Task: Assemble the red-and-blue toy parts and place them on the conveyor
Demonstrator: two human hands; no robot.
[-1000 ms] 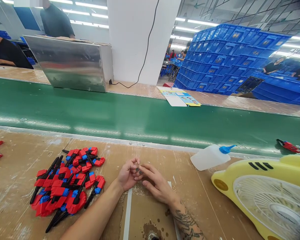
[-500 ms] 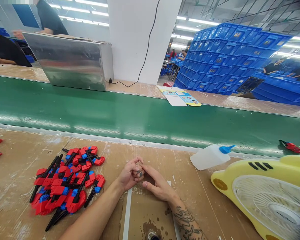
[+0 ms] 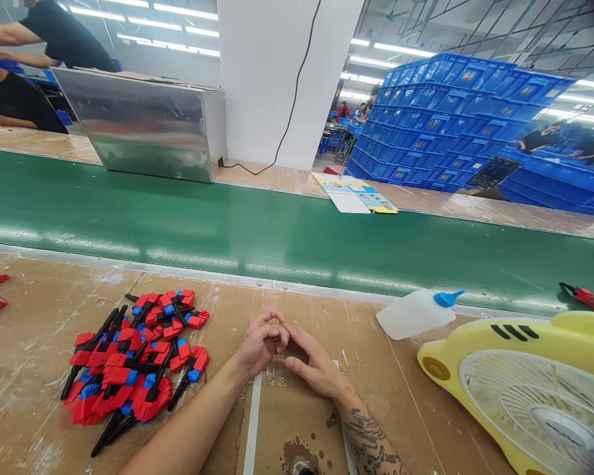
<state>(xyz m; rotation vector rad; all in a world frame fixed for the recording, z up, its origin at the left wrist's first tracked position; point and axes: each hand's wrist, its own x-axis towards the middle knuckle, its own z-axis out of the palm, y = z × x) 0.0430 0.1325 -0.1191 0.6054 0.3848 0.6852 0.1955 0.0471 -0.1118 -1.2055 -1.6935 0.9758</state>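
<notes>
My left hand [image 3: 261,344] is over the cardboard-covered table, palm partly up, its fingers loosely bent and apart with nothing visible in them. Beside it, my right hand [image 3: 315,364] has its fingers stretched out and thumb apart, and holds nothing that I can see. The fingertips of both hands meet or nearly meet. To the left lies a pile of red, blue and black plastic parts [image 3: 121,373]. A white squeeze bottle [image 3: 413,315] with a blue nozzle lies on its side to the right of my hands.
A yellow fan [image 3: 529,389] fills the right side. Beyond the table runs a green conveyor belt [image 3: 257,227], with a red and blue part [image 3: 587,297] at its right. Behind are a metal box [image 3: 143,132], a printed card [image 3: 359,194], stacked blue crates [image 3: 440,122] and people.
The fingers of my left hand have loosened from a tighter curl. My right hand has barely moved. At the far left, a standing person's arms now reach further left.
</notes>
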